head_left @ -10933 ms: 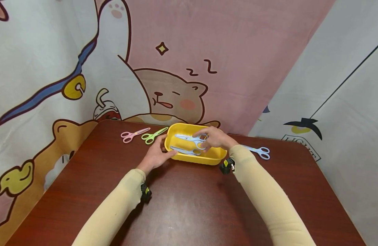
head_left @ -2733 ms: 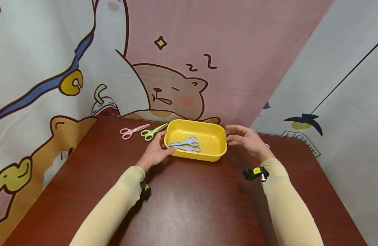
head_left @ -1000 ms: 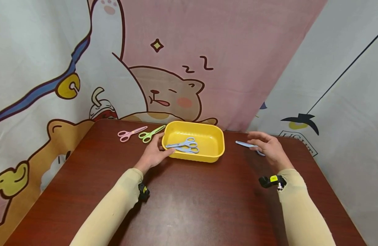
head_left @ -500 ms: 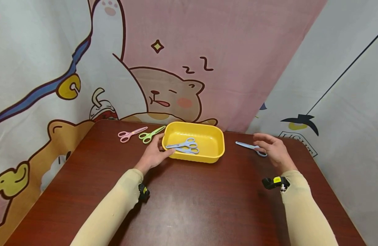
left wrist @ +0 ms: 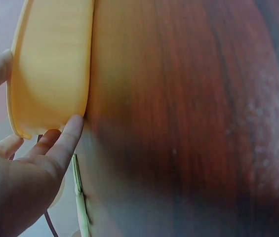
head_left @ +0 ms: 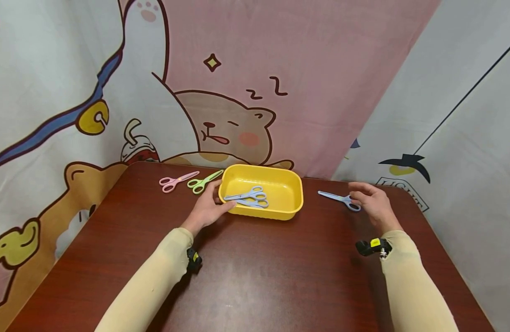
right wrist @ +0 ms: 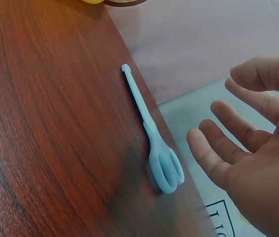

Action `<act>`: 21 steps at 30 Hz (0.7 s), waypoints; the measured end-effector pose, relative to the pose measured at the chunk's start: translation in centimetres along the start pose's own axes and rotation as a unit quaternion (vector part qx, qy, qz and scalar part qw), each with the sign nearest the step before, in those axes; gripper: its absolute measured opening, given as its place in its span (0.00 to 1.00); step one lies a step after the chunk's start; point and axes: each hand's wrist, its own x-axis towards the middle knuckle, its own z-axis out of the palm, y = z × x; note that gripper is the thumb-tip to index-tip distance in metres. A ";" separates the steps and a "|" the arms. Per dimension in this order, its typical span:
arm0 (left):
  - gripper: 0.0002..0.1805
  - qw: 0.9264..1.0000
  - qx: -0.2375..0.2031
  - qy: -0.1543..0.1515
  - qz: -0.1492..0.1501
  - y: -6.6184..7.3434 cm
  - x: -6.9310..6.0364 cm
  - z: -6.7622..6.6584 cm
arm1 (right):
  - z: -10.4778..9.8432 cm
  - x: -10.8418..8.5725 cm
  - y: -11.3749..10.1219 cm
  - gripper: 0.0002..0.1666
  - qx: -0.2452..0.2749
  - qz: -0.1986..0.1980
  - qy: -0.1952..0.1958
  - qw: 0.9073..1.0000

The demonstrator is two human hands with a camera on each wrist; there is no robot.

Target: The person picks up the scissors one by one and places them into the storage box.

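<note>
Over the last half second the right hand (head_left: pixel 375 203), bare and in a cream sleeve, has drawn slightly to the right, so that more of the handle loops of the light-blue, plastic-looking scissors (head_left: pixel 335 197) now show; this pair lies flat on the dark reddish-brown wood-grain table (head_left: pixel 259 267), blades together and tips towards the yellow, rounded-rectangular plastic box (head_left: pixel 279 214). The right wrist view shows that hand's fingers loosely bent, apart from the scissors and holding nothing, which seems to leave the work on this pair undone or paused. The left hand (head_left: pixel 208 210) grips the left end of the box between thumb and fingers, and the two light-blue scissors (head_left: pixel 254 193) inside, one partly over the other, have not shifted. As for edges, the box stands near the far side of the table, where a cloth backdrop printed with cartoon animals (head_left: pixel 321 92) rises just beyond, and the loose pair also lies nearer that side. Pink plastic scissors (head_left: pixel 181 179) and green plastic scissors (head_left: pixel 205 180) rest left of the box, crowding the left hand; the widest room for moving is the tabletop between the forearms, with a narrower strip between box and loose pair
</note>
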 end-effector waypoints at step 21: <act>0.48 1.000 -0.006 0.000 0.000 0.1 0.0 0.1 | -0.3 0.3 1.8 0.27 -0.093 0.059 0.021 0.994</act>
